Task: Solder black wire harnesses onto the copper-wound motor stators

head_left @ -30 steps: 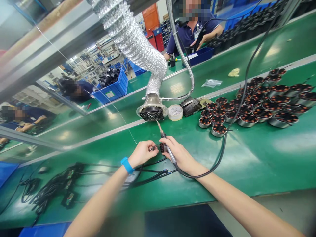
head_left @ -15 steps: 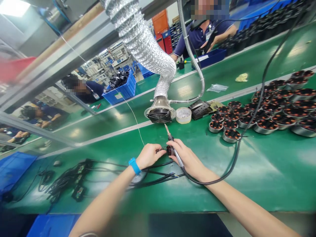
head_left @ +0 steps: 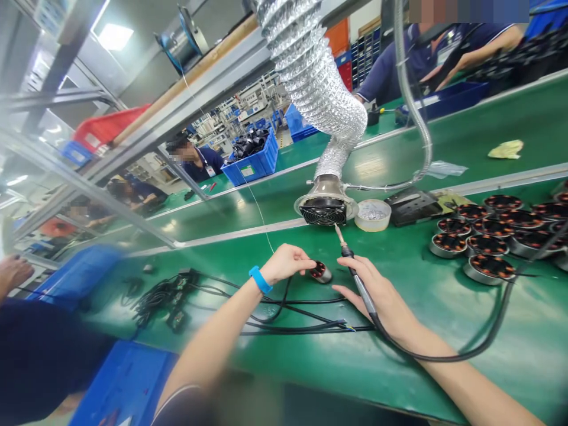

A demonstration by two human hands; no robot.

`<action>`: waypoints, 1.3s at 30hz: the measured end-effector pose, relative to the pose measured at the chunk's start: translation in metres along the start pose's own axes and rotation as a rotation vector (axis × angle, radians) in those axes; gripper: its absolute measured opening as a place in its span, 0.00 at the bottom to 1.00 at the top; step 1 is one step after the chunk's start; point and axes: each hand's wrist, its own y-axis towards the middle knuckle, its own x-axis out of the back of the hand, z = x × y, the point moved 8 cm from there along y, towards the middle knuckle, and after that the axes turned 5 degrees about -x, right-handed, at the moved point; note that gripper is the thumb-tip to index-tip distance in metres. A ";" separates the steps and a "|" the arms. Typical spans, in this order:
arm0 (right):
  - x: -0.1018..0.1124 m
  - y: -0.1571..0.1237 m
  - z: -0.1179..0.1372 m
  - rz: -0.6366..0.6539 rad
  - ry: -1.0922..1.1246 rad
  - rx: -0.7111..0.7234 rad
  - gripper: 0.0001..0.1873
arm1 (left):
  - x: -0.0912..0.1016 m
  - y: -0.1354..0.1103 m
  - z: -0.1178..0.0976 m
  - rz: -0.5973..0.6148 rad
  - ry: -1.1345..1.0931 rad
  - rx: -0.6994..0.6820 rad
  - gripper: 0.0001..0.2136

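A soldering iron (head_left: 362, 291) lies in my right hand (head_left: 390, 299), its tip pointing up and away toward a fume fan (head_left: 323, 214). The thumb and forefinger of that hand are spread apart, while the iron rests against the palm side. My left hand (head_left: 284, 264), with a blue wristband, is closed in a pinch on the end of a black cable (head_left: 286, 299), and its wire ends are hidden by the fingers. Just past those fingertips, a small round motor part (head_left: 320, 272) with copper windings and a metal rim sits tilted on the green bench (head_left: 306, 355).
Several more motor parts (head_left: 490, 267) stand at right, beside a round white tub (head_left: 373, 214) and a dark metal holder (head_left: 408, 206). Bundled cables (head_left: 166, 296) lie at left. A silver duct (head_left: 319, 77) hangs overhead. A co-worker's arm (head_left: 13, 275) shows at far left; others sit opposite.
My right hand has let go of the small motor part and moved off to its right, keeping the soldering iron. The view has swung left, and a person now shows at the left edge.
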 end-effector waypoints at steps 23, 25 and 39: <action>0.128 -0.048 -0.041 -0.235 -0.892 -0.206 0.20 | 0.067 -0.066 0.015 -0.343 -0.100 -0.041 0.27; 0.128 -0.043 -0.050 -0.182 -0.928 -0.226 0.22 | 0.032 -0.080 0.010 -0.256 -0.090 -0.090 0.23; 0.058 -0.031 -0.018 -0.042 -0.411 -0.104 0.22 | -0.050 -0.042 0.006 -0.135 0.335 -0.248 0.16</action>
